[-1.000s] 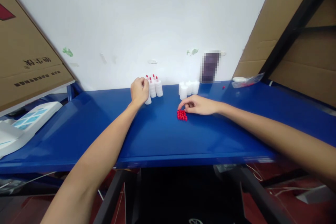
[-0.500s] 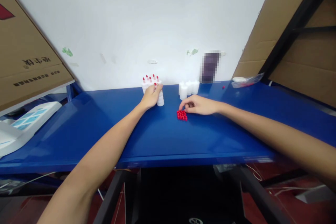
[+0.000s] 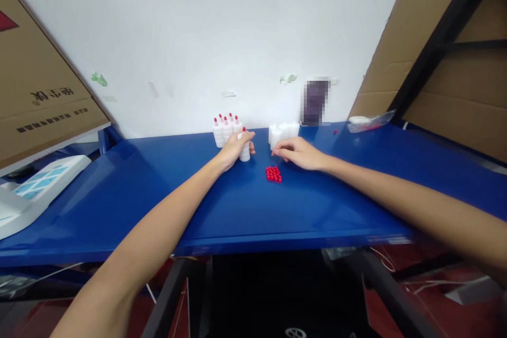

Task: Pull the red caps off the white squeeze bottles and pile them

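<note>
My left hand (image 3: 233, 149) is wrapped round a small white bottle with a red cap (image 3: 244, 151), which stands on the blue table (image 3: 158, 195). Behind it a cluster of several white bottles with red caps (image 3: 225, 130) stands near the wall. My right hand (image 3: 298, 151) hovers just behind a small pile of red caps (image 3: 274, 174), fingers curled and pinched together; what they hold, if anything, is too small to make out. A group of uncapped white bottles (image 3: 282, 133) stands just beyond that hand.
A white device with a light blue panel (image 3: 31, 190) lies at the table's left end. Cardboard boxes (image 3: 43, 100) lean at left and right. A plastic bag (image 3: 370, 120) and one loose red cap (image 3: 335, 131) lie at the back right.
My left hand has carried one capped bottle from the cluster rightward toward the table's middle. My right hand has lifted off the red caps and moved back toward the uncapped bottles.
</note>
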A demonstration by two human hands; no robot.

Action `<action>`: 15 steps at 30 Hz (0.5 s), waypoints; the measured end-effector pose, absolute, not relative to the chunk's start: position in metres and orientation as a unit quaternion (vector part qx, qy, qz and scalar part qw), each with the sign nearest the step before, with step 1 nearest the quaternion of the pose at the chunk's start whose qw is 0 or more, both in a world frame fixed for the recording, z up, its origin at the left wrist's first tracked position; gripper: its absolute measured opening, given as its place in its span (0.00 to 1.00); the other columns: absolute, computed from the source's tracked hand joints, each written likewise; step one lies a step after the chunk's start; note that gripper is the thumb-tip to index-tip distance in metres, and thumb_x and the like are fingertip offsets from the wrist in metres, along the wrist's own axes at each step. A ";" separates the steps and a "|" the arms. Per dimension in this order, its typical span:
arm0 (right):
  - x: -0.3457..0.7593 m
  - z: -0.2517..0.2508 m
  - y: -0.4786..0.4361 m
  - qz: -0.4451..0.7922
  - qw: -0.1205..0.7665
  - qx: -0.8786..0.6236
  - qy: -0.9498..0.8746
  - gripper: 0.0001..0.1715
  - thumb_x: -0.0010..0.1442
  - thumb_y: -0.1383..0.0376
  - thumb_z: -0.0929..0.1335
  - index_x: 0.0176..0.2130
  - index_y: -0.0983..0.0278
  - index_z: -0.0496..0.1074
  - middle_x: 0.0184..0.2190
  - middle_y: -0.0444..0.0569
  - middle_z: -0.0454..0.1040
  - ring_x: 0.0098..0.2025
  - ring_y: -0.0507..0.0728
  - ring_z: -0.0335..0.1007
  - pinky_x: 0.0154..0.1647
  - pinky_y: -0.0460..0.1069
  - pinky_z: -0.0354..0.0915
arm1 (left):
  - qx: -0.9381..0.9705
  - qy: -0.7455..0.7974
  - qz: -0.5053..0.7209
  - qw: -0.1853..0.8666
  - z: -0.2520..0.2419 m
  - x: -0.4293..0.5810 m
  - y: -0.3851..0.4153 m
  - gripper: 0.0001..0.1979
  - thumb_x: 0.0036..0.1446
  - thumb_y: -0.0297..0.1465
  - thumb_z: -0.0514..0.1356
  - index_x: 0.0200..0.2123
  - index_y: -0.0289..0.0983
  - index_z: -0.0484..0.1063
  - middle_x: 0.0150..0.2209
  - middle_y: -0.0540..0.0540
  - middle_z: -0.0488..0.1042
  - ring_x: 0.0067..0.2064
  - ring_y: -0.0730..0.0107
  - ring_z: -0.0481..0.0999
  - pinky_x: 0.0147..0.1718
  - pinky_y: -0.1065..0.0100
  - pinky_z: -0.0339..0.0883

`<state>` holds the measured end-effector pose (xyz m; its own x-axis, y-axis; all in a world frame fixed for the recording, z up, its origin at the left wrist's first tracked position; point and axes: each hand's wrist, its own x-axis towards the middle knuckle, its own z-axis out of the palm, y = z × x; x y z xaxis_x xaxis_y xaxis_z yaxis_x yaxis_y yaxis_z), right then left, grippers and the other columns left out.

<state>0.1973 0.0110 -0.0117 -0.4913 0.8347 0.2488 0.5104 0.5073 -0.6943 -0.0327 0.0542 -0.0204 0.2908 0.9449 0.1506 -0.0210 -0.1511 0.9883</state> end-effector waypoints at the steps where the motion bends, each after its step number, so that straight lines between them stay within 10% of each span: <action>1: 0.197 -0.012 0.011 0.275 0.296 -0.420 -0.813 0.18 0.63 0.57 0.65 0.36 0.66 0.79 0.20 0.42 0.69 0.25 0.53 0.65 0.32 0.50 0.60 | 0.622 0.396 0.449 0.505 -0.021 -0.032 0.053 0.14 0.63 0.43 0.59 0.38 0.38 0.64 0.23 0.53 0.70 0.23 0.72 0.71 0.27 0.69 0.67; 8: 0.197 -0.011 0.010 0.250 0.310 -0.443 -0.803 0.24 0.62 0.52 0.65 0.31 0.67 0.80 0.17 0.42 0.66 0.24 0.52 0.59 0.31 0.50 0.54 | 0.870 0.434 0.232 0.005 -0.015 -0.033 0.032 0.16 0.59 0.41 0.59 0.45 0.37 0.73 0.29 0.44 0.76 0.33 0.58 0.76 0.34 0.63 0.65; 15: 0.192 -0.015 0.008 0.234 0.323 -0.424 -0.813 0.27 0.63 0.48 0.63 0.27 0.66 0.75 0.19 0.41 0.60 0.24 0.51 0.55 0.29 0.50 0.52 | 0.886 0.433 0.159 -0.045 -0.013 -0.024 0.020 0.20 0.62 0.42 0.54 0.50 0.38 0.75 0.35 0.41 0.80 0.37 0.54 0.79 0.32 0.64 0.65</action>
